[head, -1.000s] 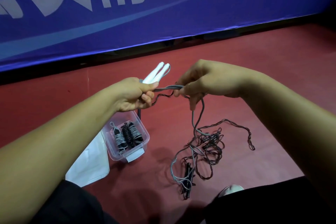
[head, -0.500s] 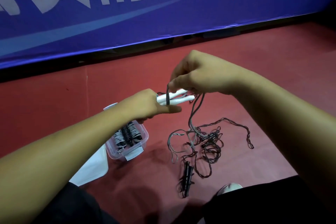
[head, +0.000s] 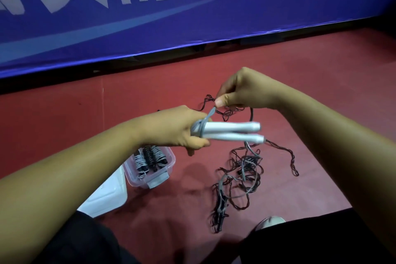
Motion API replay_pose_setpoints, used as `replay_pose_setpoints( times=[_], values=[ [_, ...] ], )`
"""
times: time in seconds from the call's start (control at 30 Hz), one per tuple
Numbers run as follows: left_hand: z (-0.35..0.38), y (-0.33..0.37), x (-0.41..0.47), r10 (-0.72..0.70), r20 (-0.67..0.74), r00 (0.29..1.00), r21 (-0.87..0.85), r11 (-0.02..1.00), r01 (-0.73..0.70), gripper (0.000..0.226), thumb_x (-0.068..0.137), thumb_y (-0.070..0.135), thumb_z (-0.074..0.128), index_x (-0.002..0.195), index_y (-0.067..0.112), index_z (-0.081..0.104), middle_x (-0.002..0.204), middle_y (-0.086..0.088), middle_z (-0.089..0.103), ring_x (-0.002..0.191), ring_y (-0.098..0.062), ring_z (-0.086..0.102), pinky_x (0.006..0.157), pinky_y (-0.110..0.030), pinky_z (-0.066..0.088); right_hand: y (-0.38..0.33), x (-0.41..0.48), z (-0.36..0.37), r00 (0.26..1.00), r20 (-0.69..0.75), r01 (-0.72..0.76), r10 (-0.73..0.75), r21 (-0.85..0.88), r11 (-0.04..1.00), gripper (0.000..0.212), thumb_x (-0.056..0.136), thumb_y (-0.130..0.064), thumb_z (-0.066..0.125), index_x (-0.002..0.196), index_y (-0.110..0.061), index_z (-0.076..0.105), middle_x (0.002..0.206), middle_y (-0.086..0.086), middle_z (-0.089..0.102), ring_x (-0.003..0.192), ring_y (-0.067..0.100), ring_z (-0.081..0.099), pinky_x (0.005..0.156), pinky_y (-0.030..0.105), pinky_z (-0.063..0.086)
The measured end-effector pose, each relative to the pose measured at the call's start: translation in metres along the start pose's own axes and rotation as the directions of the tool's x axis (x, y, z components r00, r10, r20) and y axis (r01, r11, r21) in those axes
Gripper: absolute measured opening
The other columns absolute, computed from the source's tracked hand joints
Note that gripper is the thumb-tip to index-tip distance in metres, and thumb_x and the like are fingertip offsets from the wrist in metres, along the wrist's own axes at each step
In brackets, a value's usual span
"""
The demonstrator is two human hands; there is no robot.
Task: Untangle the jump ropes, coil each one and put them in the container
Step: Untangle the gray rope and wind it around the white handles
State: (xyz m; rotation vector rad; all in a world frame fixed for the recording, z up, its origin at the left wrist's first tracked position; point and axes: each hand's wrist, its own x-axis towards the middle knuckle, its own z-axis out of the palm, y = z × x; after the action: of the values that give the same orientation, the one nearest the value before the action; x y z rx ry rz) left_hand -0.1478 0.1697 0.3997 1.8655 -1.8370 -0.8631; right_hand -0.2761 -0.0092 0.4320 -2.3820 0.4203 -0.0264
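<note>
Since half a second earlier, the grey cord (head: 211,111) has been drawn up over the white handles (head: 231,132), and a first turn is laid beside the left hand (head: 182,130), by which both handles are gripped at one end. The cord is pinched by the right hand (head: 242,94), at one o'clock of the left. Turns are best kept taut and laid side by side, with slack fed free of the tangle (head: 242,169) on the floor (head: 321,113) at five o'clock. Coiled ropes are already held in the container (head: 171,162) at six o'clock.
</note>
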Motion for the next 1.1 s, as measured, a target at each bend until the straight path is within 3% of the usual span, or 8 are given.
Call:
replay_pose_setpoints(
  times=[0.13,0.23,0.4,0.57,0.7,0.8,0.9,1.1],
  values=[
    [-0.003,0.000,-0.001,-0.105,-0.188,0.977,-0.574,0.819,-0.022,0.035,0.089,0.004,0.068,0.118,0.001,0.050,0.062,-0.006,0.057,0.045,-0.017,0.053,0.048,-0.026,0.047,0.007,-0.002,0.006,0.999,0.032,0.021,-0.029,0.218,0.976,0.020,0.085,-0.013,0.071,0.065,-0.014,0.071,0.059,0.012,0.061,0.054,0.018,0.046,0.052,0.027,0.035],
    [-0.005,-0.001,0.002,-0.167,-0.203,0.965,-0.826,0.559,-0.077,0.049,0.091,-0.002,0.061,0.133,0.016,0.043,0.062,-0.003,0.051,0.044,-0.015,0.036,0.046,-0.028,0.040,0.001,-0.001,0.009,0.999,0.041,-0.005,-0.008,0.291,0.957,0.039,0.095,-0.025,0.065,0.057,-0.027,0.071,0.052,0.003,0.054,0.047,0.016,0.039,0.049,0.025,0.031],
    [-0.007,-0.002,0.004,-0.261,-0.140,0.955,-0.910,0.415,-0.019,0.015,0.095,0.008,0.055,0.109,0.011,0.053,0.059,-0.001,0.045,0.049,-0.013,0.045,0.056,-0.029,0.053,-0.004,-0.005,0.005,0.997,0.079,-0.047,0.025,0.292,0.955,0.040,0.097,-0.029,0.064,0.057,-0.027,0.072,0.050,0.000,0.052,0.044,0.012,0.038,0.048,0.023,0.032],
    [-0.009,-0.005,0.005,-0.354,-0.083,0.931,-0.986,0.167,-0.024,0.018,0.096,0.013,0.057,0.112,0.005,0.057,0.075,-0.015,0.067,0.074,-0.029,0.073,0.069,-0.037,0.062,-0.009,-0.009,0.006,0.992,0.109,-0.083,0.060,0.222,0.972,0.026,0.096,-0.024,0.065,0.072,-0.019,0.073,0.061,0.008,0.059,0.052,0.017,0.048,0.055,0.030,0.039],
    [-0.015,-0.011,0.005,-0.420,-0.101,0.902,-0.993,0.098,-0.066,0.024,0.095,0.010,0.058,0.115,-0.003,0.055,0.103,-0.028,0.069,0.091,-0.041,0.072,0.067,-0.033,0.062,-0.007,-0.011,0.003,0.971,0.193,-0.182,0.141,0.213,0.960,0.010,0.098,-0.011,0.061,0.093,-0.004,0.065,0.071,0.018,0.059,0.075,0.025,0.074,0.076,0.041,0.046],
    [-0.018,-0.019,0.005,-0.498,-0.144,0.855,-0.989,0.057,-0.133,0.032,0.092,0.006,0.062,0.117,-0.012,0.054,0.112,-0.027,0.064,0.095,-0.046,0.070,0.073,-0.039,0.062,-0.006,-0.012,0.000,0.958,0.214,-0.252,0.190,0.312,0.916,0.014,0.100,-0.008,0.056,0.096,0.004,0.063,0.062,0.003,0.050,0.061,0.024,0.066,0.071,0.043,0.047],
    [-0.020,-0.025,0.007,-0.528,-0.149,0.836,-0.988,0.104,-0.110,0.023,0.090,0.005,0.063,0.107,-0.009,0.058,0.100,-0.026,0.069,0.079,-0.031,0.074,0.062,-0.030,0.062,-0.013,-0.013,0.000,0.961,0.224,-0.223,0.159,0.298,0.928,0.020,0.098,-0.009,0.058,0.099,0.010,0.063,0.062,0.002,0.042,0.049,0.013,0.035,0.052,0.031,0.032],
    [-0.021,-0.030,0.012,-0.490,-0.093,0.867,-0.993,0.107,-0.047,0.031,0.078,0.006,0.066,0.106,0.000,0.055,0.076,-0.005,0.065,0.047,-0.002,0.036,0.037,-0.010,0.030,-0.026,-0.020,-0.006,0.975,0.205,-0.139,0.086,0.259,0.956,0.018,0.096,-0.013,0.063,0.096,0.002,0.071,0.059,0.003,0.041,0.048,0.014,0.032,0.045,0.024,0.027]
  ],
)
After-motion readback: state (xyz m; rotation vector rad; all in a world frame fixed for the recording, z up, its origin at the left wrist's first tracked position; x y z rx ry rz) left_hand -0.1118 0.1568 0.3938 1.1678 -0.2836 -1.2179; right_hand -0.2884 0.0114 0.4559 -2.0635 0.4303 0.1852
